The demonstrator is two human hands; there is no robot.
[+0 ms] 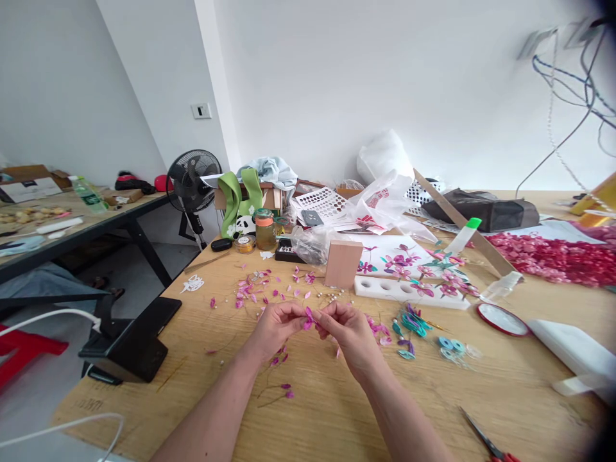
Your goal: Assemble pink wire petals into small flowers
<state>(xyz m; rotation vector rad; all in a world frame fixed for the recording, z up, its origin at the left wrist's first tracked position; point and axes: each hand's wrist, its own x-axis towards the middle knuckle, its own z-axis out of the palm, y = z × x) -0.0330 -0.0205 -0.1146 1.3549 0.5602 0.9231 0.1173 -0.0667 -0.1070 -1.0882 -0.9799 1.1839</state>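
My left hand (275,323) and my right hand (347,325) meet above the wooden table (312,410), fingertips pinched together on a small pink petal piece (308,316). Loose pink petals (253,289) lie scattered on the wood just beyond my hands. A thin wire stem with pink petals (280,385) lies under my left forearm. Teal petals (409,324) and pale blue rings (451,346) sit to the right of my right hand.
A wooden block (342,263), a white holder with holes (409,292), a red-rimmed lid (503,319), scissors (486,439), a heap of pink petals (553,256), jars (264,230), a fan (193,179) and a black tablet stand (137,333) surround the work spot. Another table stands at left.
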